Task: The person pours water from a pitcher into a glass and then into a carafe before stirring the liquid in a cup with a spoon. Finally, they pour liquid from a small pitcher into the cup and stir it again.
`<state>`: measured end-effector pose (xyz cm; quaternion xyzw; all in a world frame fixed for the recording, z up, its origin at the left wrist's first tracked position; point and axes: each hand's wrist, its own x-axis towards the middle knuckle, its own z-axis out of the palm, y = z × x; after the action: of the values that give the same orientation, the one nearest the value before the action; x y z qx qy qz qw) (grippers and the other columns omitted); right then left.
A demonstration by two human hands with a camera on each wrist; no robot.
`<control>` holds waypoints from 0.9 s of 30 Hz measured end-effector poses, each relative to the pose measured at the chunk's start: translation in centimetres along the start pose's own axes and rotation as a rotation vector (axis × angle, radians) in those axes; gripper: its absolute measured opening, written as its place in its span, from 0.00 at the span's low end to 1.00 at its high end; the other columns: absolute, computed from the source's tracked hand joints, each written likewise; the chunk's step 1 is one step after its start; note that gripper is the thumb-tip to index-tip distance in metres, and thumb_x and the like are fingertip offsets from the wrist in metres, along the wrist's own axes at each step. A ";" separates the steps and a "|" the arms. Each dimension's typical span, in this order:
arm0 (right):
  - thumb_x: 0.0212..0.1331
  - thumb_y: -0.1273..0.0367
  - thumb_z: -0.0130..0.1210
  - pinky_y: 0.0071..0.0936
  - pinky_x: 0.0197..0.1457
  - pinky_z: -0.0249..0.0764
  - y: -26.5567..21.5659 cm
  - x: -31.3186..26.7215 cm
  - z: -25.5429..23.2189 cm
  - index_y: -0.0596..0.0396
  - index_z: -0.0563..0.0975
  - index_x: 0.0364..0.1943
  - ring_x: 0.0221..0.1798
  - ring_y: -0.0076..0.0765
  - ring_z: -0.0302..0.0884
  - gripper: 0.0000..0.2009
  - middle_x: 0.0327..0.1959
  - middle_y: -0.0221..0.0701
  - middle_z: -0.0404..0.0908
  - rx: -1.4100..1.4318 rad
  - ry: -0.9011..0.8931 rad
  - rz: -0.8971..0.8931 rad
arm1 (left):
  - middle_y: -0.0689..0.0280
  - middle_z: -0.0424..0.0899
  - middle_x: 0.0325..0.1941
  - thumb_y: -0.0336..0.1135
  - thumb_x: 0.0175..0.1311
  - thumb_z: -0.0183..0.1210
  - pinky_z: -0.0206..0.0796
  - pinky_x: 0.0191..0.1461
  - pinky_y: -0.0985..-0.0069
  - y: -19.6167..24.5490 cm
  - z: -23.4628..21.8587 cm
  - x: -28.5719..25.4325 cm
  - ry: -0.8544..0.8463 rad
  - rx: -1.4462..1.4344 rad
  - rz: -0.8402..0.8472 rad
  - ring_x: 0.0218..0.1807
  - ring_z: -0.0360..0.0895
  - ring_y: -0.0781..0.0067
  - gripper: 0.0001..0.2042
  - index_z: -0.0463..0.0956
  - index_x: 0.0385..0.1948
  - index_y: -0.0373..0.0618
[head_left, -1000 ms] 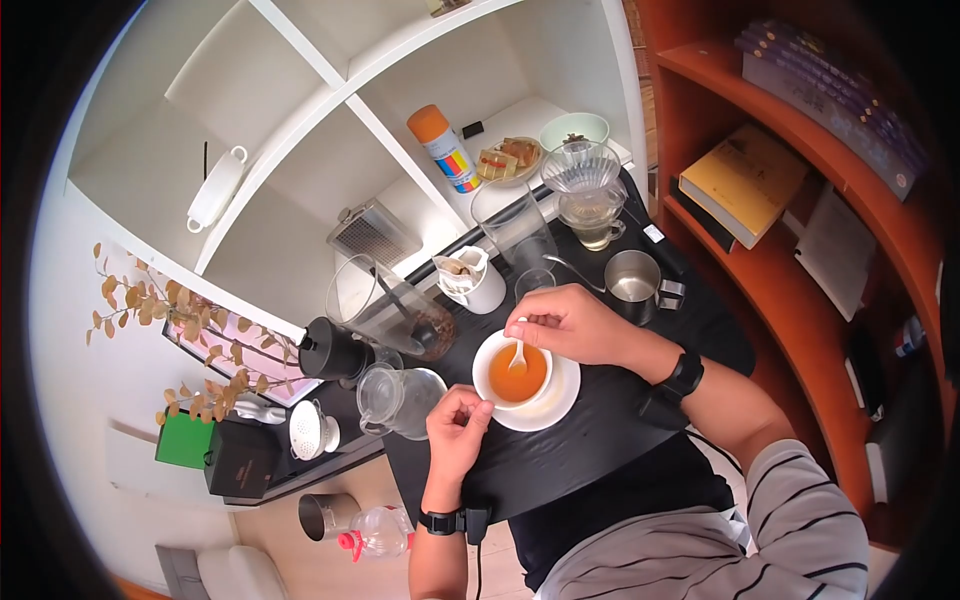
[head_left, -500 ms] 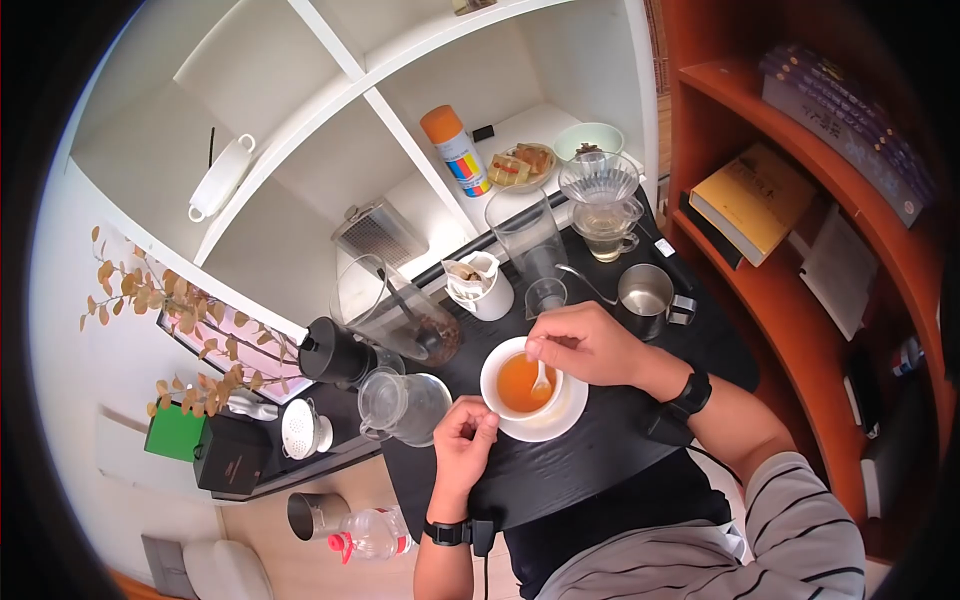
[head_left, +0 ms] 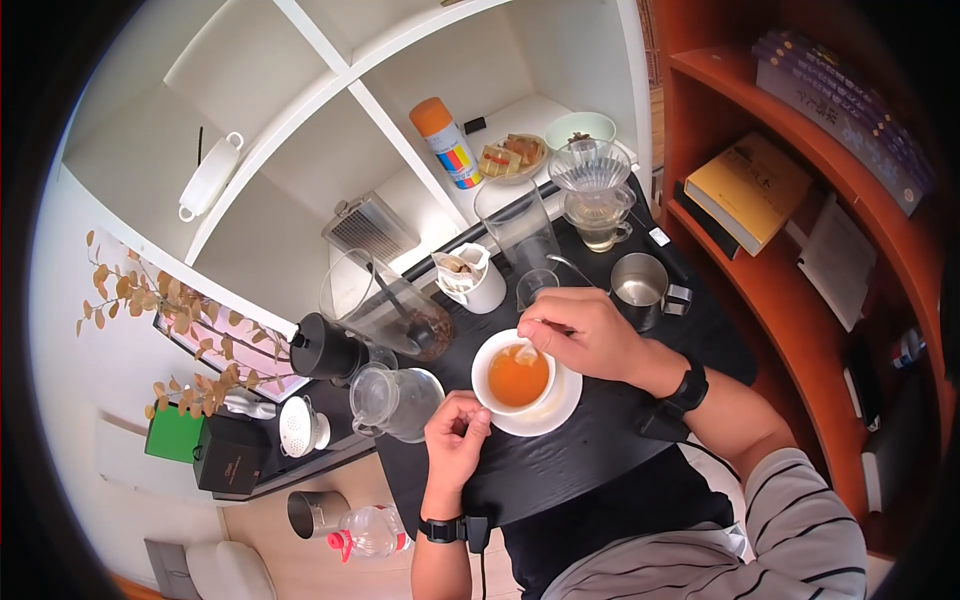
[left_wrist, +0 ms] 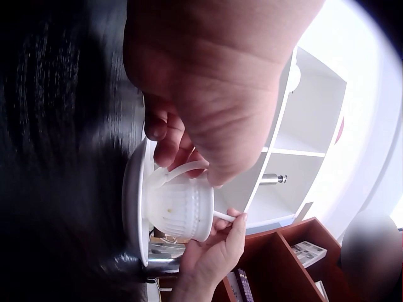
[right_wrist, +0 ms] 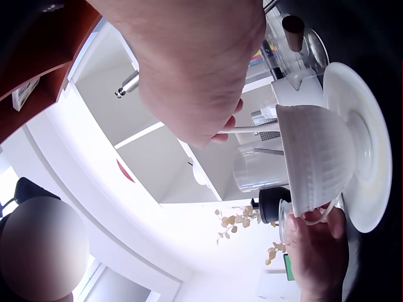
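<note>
A white ribbed teacup stands on its white saucer, holding orange-brown tea. My left hand pinches the cup's handle on the left side. Above the rim, my right hand grips a white spoon between thumb and fingers. The spoon's lower end dips into the tea near the cup's far side.
Left of the cup stands a glass pitcher. Behind are a tall glass container with coffee beans, a white mug with a drip bag and a small glass. A metal cup stands behind my right hand.
The spoon has moved round inside the cup, from the middle to the right side and now the far side. My right hand moved with it; my left hand stays at the handle.
</note>
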<state>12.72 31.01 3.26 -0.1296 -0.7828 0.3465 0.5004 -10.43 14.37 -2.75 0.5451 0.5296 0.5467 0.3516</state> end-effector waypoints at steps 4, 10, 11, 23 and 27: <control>0.71 0.70 0.64 0.30 0.31 0.72 -0.5 -0.3 -0.1 0.62 0.83 0.35 0.28 0.31 0.80 0.09 0.29 0.35 0.82 0.027 -0.053 0.076 | 0.68 0.82 0.44 0.27 0.75 0.66 0.69 0.40 0.83 0.1 0.0 -0.1 0.006 -0.038 -0.008 0.34 0.76 0.85 0.04 0.81 0.39 0.38; 0.70 0.68 0.65 0.30 0.31 0.72 -0.7 -0.5 0.6 0.60 0.85 0.38 0.28 0.31 0.80 0.08 0.28 0.35 0.83 0.151 -0.214 0.089 | 0.67 0.83 0.44 0.27 0.74 0.66 0.69 0.41 0.83 0.5 0.2 0.1 0.003 -0.017 -0.003 0.35 0.76 0.85 0.04 0.81 0.40 0.37; 0.70 0.68 0.65 0.31 0.32 0.73 -0.5 -0.6 0.8 0.59 0.86 0.39 0.28 0.33 0.80 0.07 0.29 0.35 0.83 0.136 -0.196 0.060 | 0.67 0.83 0.44 0.27 0.74 0.66 0.69 0.41 0.83 0.5 0.1 0.0 0.005 -0.017 0.000 0.35 0.76 0.85 0.04 0.81 0.40 0.37; 0.71 0.69 0.64 0.30 0.31 0.72 -0.3 -0.3 0.1 0.61 0.84 0.36 0.27 0.34 0.80 0.08 0.28 0.35 0.82 0.022 -0.081 0.070 | 0.67 0.83 0.44 0.27 0.75 0.66 0.70 0.41 0.83 0.2 0.0 0.1 -0.006 -0.028 -0.002 0.35 0.78 0.84 0.04 0.81 0.40 0.37; 0.70 0.71 0.66 0.26 0.29 0.70 -0.2 -0.6 0.6 0.59 0.86 0.38 0.24 0.24 0.77 0.05 0.28 0.31 0.84 0.134 -0.181 0.045 | 0.66 0.82 0.43 0.31 0.78 0.63 0.71 0.43 0.80 0.1 -0.1 0.1 -0.024 0.011 0.011 0.36 0.79 0.80 0.06 0.79 0.39 0.39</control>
<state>12.51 30.30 2.86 -0.0813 -0.7967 0.4196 0.4273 -10.54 14.44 -2.66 0.5564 0.5254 0.5389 0.3520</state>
